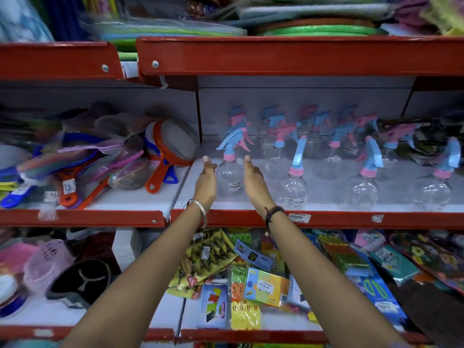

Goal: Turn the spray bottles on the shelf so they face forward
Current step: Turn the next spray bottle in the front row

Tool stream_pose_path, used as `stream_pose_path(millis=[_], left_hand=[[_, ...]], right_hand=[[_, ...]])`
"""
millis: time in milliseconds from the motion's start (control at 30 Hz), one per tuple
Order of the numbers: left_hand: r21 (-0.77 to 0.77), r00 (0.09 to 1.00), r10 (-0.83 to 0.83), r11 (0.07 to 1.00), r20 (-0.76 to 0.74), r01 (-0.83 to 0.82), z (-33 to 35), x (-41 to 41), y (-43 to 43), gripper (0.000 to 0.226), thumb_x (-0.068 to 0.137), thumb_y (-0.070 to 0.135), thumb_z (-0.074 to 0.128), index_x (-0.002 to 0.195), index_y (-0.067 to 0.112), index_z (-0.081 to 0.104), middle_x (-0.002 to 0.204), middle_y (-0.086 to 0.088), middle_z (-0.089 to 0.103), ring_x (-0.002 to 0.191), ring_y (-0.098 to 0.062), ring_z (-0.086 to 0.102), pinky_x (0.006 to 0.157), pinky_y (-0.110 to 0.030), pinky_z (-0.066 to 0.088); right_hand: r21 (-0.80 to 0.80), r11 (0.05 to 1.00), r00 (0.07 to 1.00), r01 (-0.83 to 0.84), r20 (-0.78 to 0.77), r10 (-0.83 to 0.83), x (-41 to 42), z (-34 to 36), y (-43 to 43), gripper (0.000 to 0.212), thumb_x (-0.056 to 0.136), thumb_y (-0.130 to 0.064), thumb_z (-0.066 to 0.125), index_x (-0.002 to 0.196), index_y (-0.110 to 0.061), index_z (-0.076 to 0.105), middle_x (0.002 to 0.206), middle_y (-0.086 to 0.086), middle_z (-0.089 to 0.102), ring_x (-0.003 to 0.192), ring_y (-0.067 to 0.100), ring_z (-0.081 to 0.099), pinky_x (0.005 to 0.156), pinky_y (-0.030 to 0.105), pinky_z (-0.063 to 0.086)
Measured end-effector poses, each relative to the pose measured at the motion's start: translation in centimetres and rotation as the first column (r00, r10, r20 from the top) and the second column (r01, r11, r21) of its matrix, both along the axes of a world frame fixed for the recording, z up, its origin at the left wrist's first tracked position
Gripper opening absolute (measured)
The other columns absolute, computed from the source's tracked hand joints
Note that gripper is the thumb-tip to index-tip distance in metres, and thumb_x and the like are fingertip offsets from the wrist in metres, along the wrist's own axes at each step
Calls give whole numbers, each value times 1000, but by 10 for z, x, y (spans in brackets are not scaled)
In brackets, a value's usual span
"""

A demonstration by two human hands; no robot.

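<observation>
Several clear round spray bottles with pink and blue trigger heads stand on the middle shelf (326,218). The leftmost front bottle (229,178) has a blue trigger pointing left and a pink collar. My left hand (206,183) is just left of it and my right hand (254,183) just right of it, both with fingers stretched out, flanking the bottle without a clear grip. To the right stand a second front bottle (294,187), a third (362,189) and a fourth (435,190), their heads turned various ways. More bottles stand blurred behind.
Left of the bottles lie strainers with orange handles (164,156) and other plastic kitchen items. The red upper shelf edge (301,55) hangs above. Packaged goods (261,285) fill the shelf below my arms.
</observation>
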State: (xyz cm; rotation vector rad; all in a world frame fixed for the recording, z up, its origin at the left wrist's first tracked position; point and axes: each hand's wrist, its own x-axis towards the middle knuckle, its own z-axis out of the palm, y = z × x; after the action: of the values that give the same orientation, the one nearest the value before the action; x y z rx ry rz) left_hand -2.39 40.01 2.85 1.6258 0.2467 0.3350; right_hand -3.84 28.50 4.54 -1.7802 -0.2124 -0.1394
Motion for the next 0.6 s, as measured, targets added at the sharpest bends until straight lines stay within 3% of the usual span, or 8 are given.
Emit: stream_pose_path(millis=[67,200,300,433,533,600], left_hand=[[11,1000,25,1000,5,-25,-3,4,1,98,61,87,10,117,22,59,130,-13,57,118,-35,52,105,-51,38],[23,1000,29,999,13,-29,2,-7,-2,92,73,79,9,120,19,59,124,-16,60,112,-33,56,101,-49,42],[50,1000,11,999,22,-12,5,-22,-3,97,70,82,7,119,17,59,111,-14,64,100,-31,61,95,-50,46],[126,998,-18,992,56,11,7,-46,-9,60,84,69,10,81,29,54,99,-12,60,97,-35,59,95,-50,46],[182,998,5,983,64,-17,9,-59,-13,50,89,61,11,65,31,43,76,-3,56,87,-34,59,90,-48,47],[223,998,9,975,61,-23,10,-65,-13,50,90,60,11,61,31,40,73,-3,55,88,-35,60,87,-44,47]], right_hand=[[-60,997,995,-55,-92,49,5,3,4,78,95,-58,15,135,5,35,142,30,40,127,44,41,104,51,34],[-59,996,991,-67,-123,59,8,-4,6,74,89,-68,12,143,-22,33,147,10,42,131,27,42,98,35,31],[-57,997,994,-49,-104,43,5,-8,0,77,89,-69,12,140,-19,40,134,7,51,113,20,49,95,33,33],[-46,997,995,-59,-88,55,-5,-11,-6,85,83,-76,12,138,-19,41,130,5,52,117,21,49,108,44,36],[-55,997,996,-58,-71,54,-14,-12,-11,82,83,-76,13,134,-20,43,104,-2,56,105,20,53,103,46,40],[-51,996,996,-72,-63,69,-18,-13,-13,79,83,-76,13,127,-21,48,96,-4,54,100,19,54,98,43,43]])
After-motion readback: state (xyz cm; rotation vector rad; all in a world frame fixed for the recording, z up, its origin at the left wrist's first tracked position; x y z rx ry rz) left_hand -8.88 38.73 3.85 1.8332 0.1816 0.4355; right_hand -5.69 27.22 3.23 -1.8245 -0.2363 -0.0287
